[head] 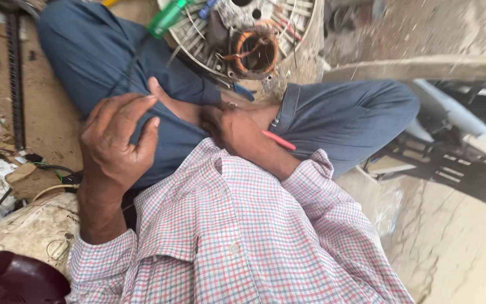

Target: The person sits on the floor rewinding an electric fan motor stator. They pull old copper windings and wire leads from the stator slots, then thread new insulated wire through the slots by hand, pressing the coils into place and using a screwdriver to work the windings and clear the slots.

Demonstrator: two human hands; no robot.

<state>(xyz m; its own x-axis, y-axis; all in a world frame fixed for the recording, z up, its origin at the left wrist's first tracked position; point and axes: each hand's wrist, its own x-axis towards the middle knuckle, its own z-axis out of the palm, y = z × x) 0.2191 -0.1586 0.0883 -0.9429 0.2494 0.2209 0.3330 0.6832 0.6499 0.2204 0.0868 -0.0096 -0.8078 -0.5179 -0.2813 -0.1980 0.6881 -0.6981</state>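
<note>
The right hand (234, 130) sits at the centre of the view, fingers closed around one thin red tool (279, 140), a pen-like rod or slim handle whose free end points out toward 4 o'clock across the lap. The left hand (118, 141), at 9 o'clock from it, hangs loosely curled over the blue trousers (97, 56) and grasps nothing. At 12 o'clock, between the knees, lies one round motor stator (243, 34) with a single exposed copper coil (257, 53) and several stray wires; a green-handled tool (167, 18) and a blue-handled one (242, 91) lie by its rim. The red tool looks light, stiff and smooth, so it is probably best pinched near its middle, as it is now. The stator appears heavy and rigid, but its copper winding is likely delicate; the metal rim seems the safer place to hold. One dark red fan part (12, 281) shows at 8 o'clock, beside a cream-coloured casing (29, 231).
</note>
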